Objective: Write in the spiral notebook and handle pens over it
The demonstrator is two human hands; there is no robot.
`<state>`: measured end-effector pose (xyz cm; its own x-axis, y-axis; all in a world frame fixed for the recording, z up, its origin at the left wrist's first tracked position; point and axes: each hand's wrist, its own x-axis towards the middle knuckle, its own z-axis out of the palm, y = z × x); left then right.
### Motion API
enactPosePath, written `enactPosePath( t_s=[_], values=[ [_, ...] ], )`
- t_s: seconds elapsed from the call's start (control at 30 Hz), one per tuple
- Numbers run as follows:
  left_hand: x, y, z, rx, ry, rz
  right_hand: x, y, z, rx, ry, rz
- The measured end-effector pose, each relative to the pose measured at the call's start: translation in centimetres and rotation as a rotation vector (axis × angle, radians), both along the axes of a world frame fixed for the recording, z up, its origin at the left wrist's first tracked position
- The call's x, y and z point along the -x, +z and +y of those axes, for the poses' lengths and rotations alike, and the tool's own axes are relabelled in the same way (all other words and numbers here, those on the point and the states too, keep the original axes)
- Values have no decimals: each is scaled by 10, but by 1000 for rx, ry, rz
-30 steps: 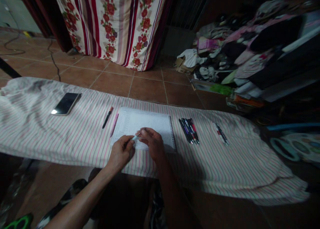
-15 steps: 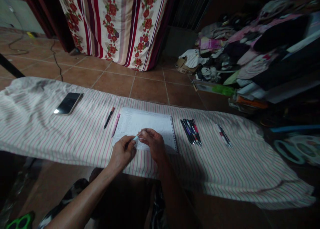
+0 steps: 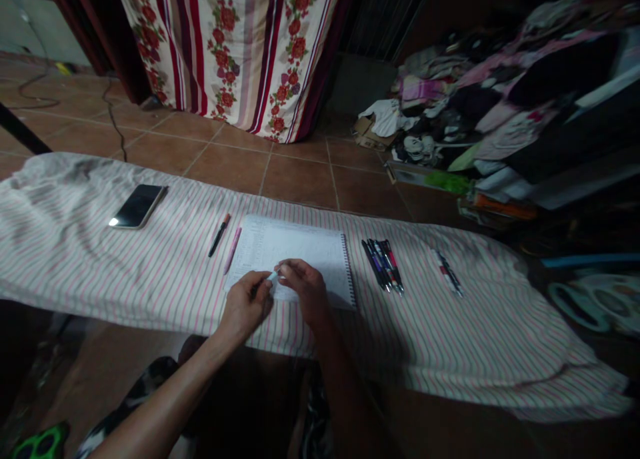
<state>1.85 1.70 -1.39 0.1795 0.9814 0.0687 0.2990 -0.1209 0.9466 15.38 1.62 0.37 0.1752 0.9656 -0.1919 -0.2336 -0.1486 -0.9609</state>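
Note:
Both my hands meet over the lower part of an open spiral notebook [image 3: 300, 242] with writing on its page. My left hand [image 3: 246, 303] is closed around a slim light-blue pen [image 3: 273, 275], most of it hidden by the fingers. At the pen's other end, my right hand [image 3: 306, 285] pinches with thumb and fingers; the tip between them is too small to make out. Left of the notebook lie a pink pen [image 3: 233, 251], touching or close to its edge, and a black pen with an orange-red end [image 3: 219, 235].
Right of the notebook, several pens [image 3: 384, 265] lie side by side, with more pens [image 3: 450, 273] farther right. A phone [image 3: 137, 207] rests at left on the striped cloth [image 3: 480, 339]. Beyond are a tiled floor, a floral curtain [image 3: 227, 52] and piled clothes [image 3: 450, 92].
My right hand's fingers have closed in slightly around the pen's end, and less of the light blue shows. My left hand keeps its hold; everything on the cloth stays put.

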Motion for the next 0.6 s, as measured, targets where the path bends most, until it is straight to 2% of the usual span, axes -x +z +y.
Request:
enactPosePath(
  t_s=[0.33,0.6],
  values=[
    [0,0,0,27,10,-41,3,-8,2,-48,15,-86],
    [-3,8,-1,170,36,-170,0,-7,1,-87,12,-144]
  ],
)
